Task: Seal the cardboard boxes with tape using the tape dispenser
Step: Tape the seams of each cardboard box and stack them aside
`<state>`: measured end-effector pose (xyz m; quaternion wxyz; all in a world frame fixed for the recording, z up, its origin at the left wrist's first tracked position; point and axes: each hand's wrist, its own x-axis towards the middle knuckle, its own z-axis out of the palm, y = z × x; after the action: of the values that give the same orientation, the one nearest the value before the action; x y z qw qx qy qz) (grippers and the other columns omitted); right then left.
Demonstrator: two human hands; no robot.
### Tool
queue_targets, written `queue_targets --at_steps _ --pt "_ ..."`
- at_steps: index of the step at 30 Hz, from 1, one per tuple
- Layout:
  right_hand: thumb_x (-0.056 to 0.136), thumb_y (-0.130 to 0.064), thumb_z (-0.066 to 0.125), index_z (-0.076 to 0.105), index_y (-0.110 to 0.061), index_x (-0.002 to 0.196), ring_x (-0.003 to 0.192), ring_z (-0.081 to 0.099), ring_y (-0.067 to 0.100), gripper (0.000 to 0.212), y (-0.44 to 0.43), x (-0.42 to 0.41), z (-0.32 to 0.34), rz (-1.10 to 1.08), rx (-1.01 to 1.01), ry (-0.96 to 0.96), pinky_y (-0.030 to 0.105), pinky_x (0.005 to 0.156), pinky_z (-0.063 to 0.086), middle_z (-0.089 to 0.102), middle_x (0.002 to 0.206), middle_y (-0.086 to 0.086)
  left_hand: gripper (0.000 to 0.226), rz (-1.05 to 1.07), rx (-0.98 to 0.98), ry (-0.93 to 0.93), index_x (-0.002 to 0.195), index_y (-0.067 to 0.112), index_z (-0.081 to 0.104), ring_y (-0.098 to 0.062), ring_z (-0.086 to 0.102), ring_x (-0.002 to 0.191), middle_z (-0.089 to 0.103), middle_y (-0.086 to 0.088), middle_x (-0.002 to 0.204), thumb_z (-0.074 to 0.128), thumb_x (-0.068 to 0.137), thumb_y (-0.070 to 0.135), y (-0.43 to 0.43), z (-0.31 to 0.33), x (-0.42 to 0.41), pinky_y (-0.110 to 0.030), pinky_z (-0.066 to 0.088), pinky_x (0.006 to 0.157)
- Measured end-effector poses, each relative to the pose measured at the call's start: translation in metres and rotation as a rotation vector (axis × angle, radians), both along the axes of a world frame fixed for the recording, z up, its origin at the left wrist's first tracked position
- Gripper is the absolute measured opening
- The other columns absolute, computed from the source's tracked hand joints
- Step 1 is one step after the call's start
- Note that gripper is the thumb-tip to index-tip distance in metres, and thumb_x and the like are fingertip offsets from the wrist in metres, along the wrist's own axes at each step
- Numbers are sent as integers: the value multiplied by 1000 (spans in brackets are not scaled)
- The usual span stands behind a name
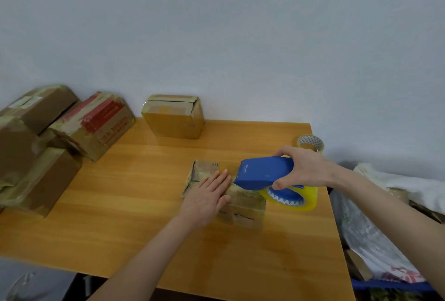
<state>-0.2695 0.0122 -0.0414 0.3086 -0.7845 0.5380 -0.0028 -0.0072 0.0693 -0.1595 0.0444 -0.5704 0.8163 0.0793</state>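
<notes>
A small, worn cardboard box [243, 204] lies near the middle of the wooden table [134, 204]. My left hand [207, 194] rests flat on its top with the fingers stretched out and pressed down. My right hand [303, 168] grips a blue tape dispenser [262, 172] carrying a roll of clear yellowish tape [293, 198]. The dispenser's front edge sits on the box top, just right of my left fingertips.
A taped box [173, 117] stands at the table's back edge by the wall. Several taped boxes [48, 141] are stacked at the left. A spare tape roll [310, 143] sits at the back right corner. Bags and clutter [375, 228] lie off the right edge.
</notes>
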Motion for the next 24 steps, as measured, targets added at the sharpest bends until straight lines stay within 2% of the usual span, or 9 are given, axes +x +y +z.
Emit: queue_targets --at_steps 9,12,15,18,21,24 --pt "69 -55 75 43 -38 134 97 57 11 75 3 2 -5 99 -25 46 37 88 53 55 114 -14 85 35 -27 30 146 25 -13 -6 -17 144 -18 9 155 -33 74 66 7 -5 -2 -29 -2 121" --pt "57 -62 70 46 -40 129 90 57 7 79 4 -10 -6 120 12 65 36 84 54 56 106 -18 85 24 -15 30 145 26 -14 -3 -20 141 -19 9 155 -33 72 65 7 -3 0 -24 -8 117" --pt "62 -48 74 52 -39 115 85 60 8 58 4 -26 -7 99 55 53 33 78 54 61 99 -13 88 18 -15 36 145 26 -14 -2 -19 141 -19 10 154 -37 69 66 5 -1 2 -25 -7 118" --pt "65 -47 74 46 -43 115 87 60 9 57 7 -32 -19 105 51 118 30 78 54 59 101 -14 88 21 -15 32 145 26 -13 -3 -17 142 -18 9 154 -37 70 65 7 -3 2 -29 0 121" --pt "69 -47 74 42 -41 132 94 59 12 71 8 -31 -29 92 35 147 35 84 54 59 108 -13 80 31 -20 1 148 28 -14 -9 -15 145 -18 7 156 -28 78 64 7 -1 -1 -34 2 122" --pt "70 -48 74 43 -39 133 94 59 12 71 3 -31 -27 98 23 152 35 83 54 58 108 -13 69 -14 -32 -40 148 26 -17 -13 -19 145 -24 5 154 -11 88 60 6 3 -17 -35 -5 121"
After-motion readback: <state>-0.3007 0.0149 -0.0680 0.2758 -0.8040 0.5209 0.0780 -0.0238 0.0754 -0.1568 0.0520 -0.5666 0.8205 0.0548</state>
